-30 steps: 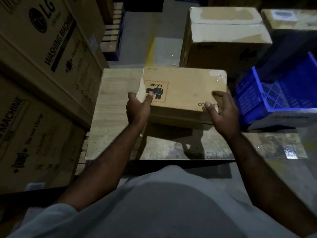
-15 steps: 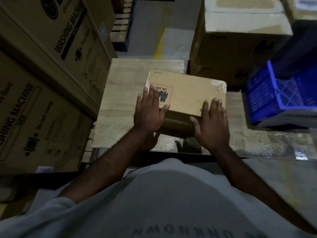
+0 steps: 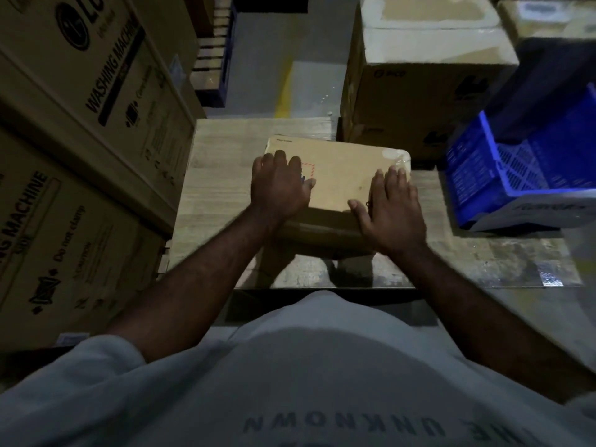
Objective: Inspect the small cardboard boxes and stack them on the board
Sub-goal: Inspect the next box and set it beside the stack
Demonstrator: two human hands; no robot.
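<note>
Item, far left: tall washing-machine cartons [image 3: 80, 124], stacked, printing only partly legible in the dim light. Item, beside them: the wooden board [image 3: 219, 175], its near right part glossy and scuffed. Item, my left hand [image 3: 280, 185]: flat, fingers straight and close together, palm down on the left part of the lid, grasping nothing. It covers most of a red-hatched label, so I cannot read the marking. Item, centre: the small cardboard box [image 3: 345, 169], lying flat on the board, turned slightly askew to the board's edges, with clear tape wrinkled over its far right corner. Item, my right hand [image 3: 390, 211]: also flat and spread, pressing the lid's near right edge, holding nothing. Handling note, as I judge it: press evenly with both palms, nudge the box square to the board's edge, and feel the lid for give or a lifting flap before letting go. The taped corner deserves a look. Item, behind right: a large taped carton [image 3: 419, 82], touching the board's far side. Item, far right: a blue plastic crate [image 3: 522, 166], cut off by the frame, contents unseen. Not determinable: the box's near face is in deep shadow, so I cannot tell whether another box lies beneath it, and its sides, underside and far face are hidden.
</note>
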